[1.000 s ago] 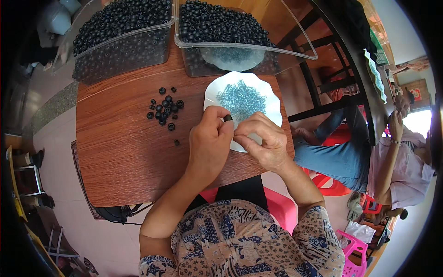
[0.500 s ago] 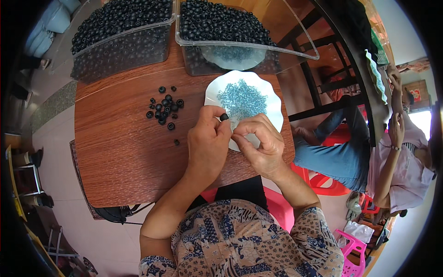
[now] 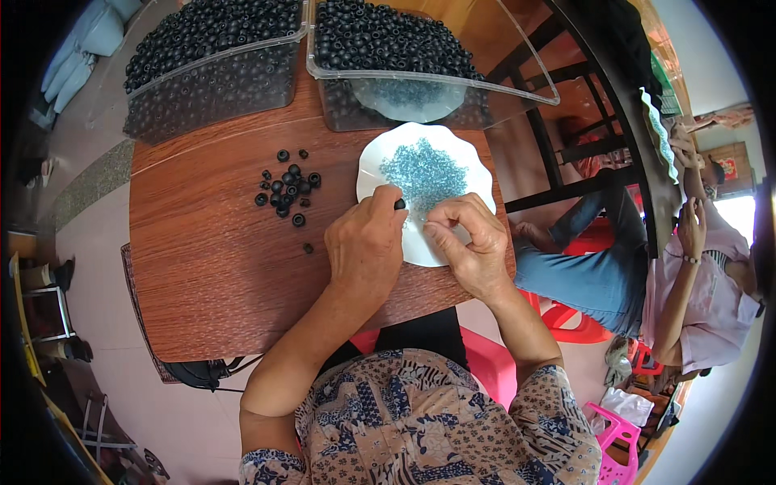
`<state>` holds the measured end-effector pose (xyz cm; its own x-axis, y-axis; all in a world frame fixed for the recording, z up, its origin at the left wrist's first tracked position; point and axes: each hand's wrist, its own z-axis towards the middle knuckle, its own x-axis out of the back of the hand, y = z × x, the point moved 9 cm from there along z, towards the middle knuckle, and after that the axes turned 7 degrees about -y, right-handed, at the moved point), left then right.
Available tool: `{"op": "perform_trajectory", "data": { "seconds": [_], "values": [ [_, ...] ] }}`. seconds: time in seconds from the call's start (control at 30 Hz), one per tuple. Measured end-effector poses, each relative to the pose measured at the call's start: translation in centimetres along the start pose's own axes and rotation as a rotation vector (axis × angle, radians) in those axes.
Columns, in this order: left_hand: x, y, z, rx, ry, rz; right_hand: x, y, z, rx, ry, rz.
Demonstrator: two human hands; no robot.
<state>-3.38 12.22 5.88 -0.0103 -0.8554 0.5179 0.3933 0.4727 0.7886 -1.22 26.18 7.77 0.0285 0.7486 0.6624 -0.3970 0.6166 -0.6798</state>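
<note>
My left hand (image 3: 364, 240) is closed on a black bead (image 3: 399, 204), which shows at its fingertips over the near left part of a white scalloped plate (image 3: 477, 182). Small clear-blue pieces (image 3: 424, 171) lie heaped on that plate. Over the plate's near right part, my right hand (image 3: 475, 246) has thumb and forefinger pinched together; whatever is between them is too small to make out. Left of my hands, several loose black beads (image 3: 288, 190) lie grouped on the brown wooden table (image 3: 218, 267).
Two clear plastic bins, a left one (image 3: 210, 97) and a right one (image 3: 339, 105), stand at the table's far side, full of black beads. To the right, another person (image 3: 699, 267) sits by a dark table (image 3: 602, 73). A pink stool (image 3: 489, 356) is beneath me.
My right hand has drawn away to the right from my left, opening a gap between them. My left hand has turned slightly, still with the black bead.
</note>
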Motion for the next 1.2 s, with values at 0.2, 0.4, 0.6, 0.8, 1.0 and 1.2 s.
{"op": "perform_trajectory", "data": {
  "seconds": [0.2, 0.4, 0.6, 0.8, 1.0, 1.2],
  "values": [
    [1.1, -0.7, -0.5, -0.001, 0.039, -0.136, -0.3, 0.4, -0.1, -0.082, 0.029, 0.203],
    [-0.9, -4.5, -2.6, 0.517, -0.163, -1.149, -0.6, -2.1, 0.6, 0.009, 0.012, 0.256],
    [-0.1, -4.8, -4.7, 0.535, -0.1, -1.228, -2.0, -5.0, 1.4, 0.125, -0.058, 0.127],
    [1.3, -4.6, -5.4, 0.414, -0.063, -0.979, -2.6, -5.8, 1.6, 0.156, -0.096, 0.053],
    [1.7, -4.7, -5.7, 0.357, -0.014, -0.982, -3.3, -6.7, 1.7, 0.21, -0.121, 0.024],
    [1.4, -5.2, -6.8, 0.429, -0.038, -1.181, -3.4, -8.0, 0.8, 0.233, -0.074, -0.04]
  ]
}}
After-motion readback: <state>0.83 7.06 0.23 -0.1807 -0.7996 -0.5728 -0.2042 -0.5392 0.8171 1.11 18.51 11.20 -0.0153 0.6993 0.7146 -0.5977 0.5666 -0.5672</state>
